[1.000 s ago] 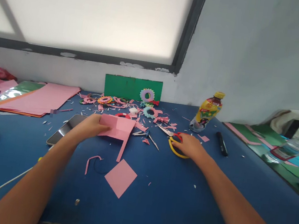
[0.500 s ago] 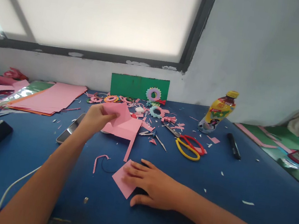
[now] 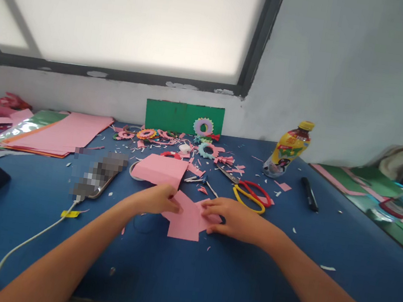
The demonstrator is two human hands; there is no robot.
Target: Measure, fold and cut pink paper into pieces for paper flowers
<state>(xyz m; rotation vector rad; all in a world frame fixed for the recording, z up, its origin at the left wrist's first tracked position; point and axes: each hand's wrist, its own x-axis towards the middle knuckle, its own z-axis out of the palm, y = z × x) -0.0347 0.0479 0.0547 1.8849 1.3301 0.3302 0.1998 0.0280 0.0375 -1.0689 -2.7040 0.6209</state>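
Observation:
Pink paper pieces [image 3: 185,223] lie overlapping in front of me, with corners pointing different ways. My left hand [image 3: 158,199] pinches their left side between thumb and fingers. On the right side, my right hand [image 3: 238,220] has its fingers curled onto a pink corner, thumb close to the table. Just behind my left hand rests a larger folded pink sheet [image 3: 161,169], partly over a whitish ring-shaped thing. Scissors [image 3: 250,194] with one red and one yellow handle lie beyond my right hand, blades partly spread.
A phone [image 3: 105,174] with a white cable sits on the left, near a stack of pink sheets [image 3: 62,133]. Paper rings and scraps [image 3: 147,134] litter the back before a green board [image 3: 176,116]. A tilted bottle [image 3: 288,150] and black marker [image 3: 309,194] stand right.
My left hand has let go of the larger sheet and come down to the small pink pieces. The larger sheet now lies behind. My right hand has shifted away from me, fingers now curled.

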